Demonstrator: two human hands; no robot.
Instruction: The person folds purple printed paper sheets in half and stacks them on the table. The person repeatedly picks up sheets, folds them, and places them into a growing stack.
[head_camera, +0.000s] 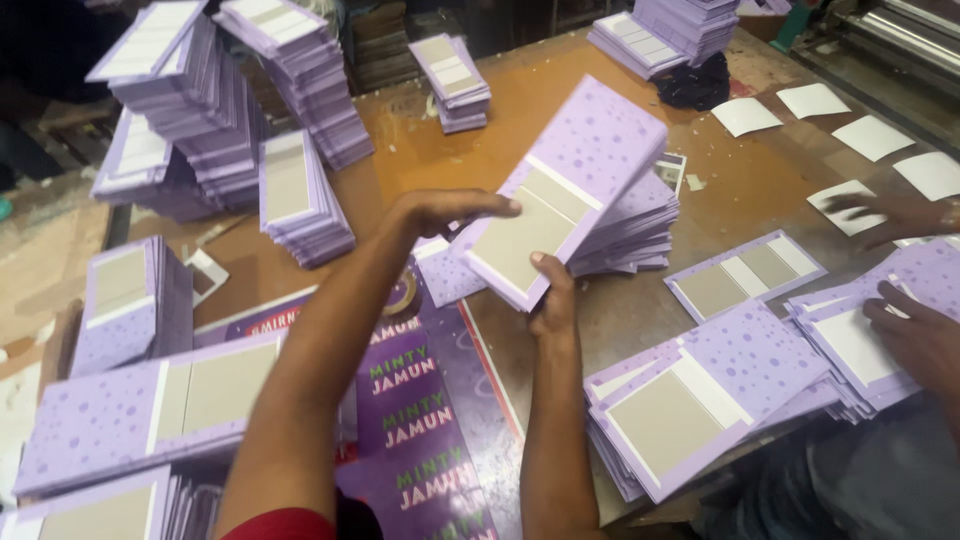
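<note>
Mid-lift, judging by the pose: holding a lilac dotted card panel (585, 165) tilted above the middle of the tabletop (500, 120), grey inset face up, just over a low pile of the same panels (630, 235). Gripping it at the lower edge with the right hand (552, 298), fingers (541, 263) pinching the card, thumb on the face and the rest hidden behind. Reaching in from the side with the left hand (450, 210), fingers straight and pressed together, tips just at the panel's left edge, not closed on it. Hard to tell whether those tips truly touch. Lying below the forearms, a dark purple printed sheet (430, 420); standing at the far left, tall stacks of panels (180, 100); resting at the near right, another fanned pile (700, 400). Working at the right edge, a co-worker's two hands (915, 335), near white sheets (810, 100) laid out singly. Calls for a firm pinch and support from the flat hand, so broad and tilted a card probably being prone to swing or slip from a one-edge hold.
</note>
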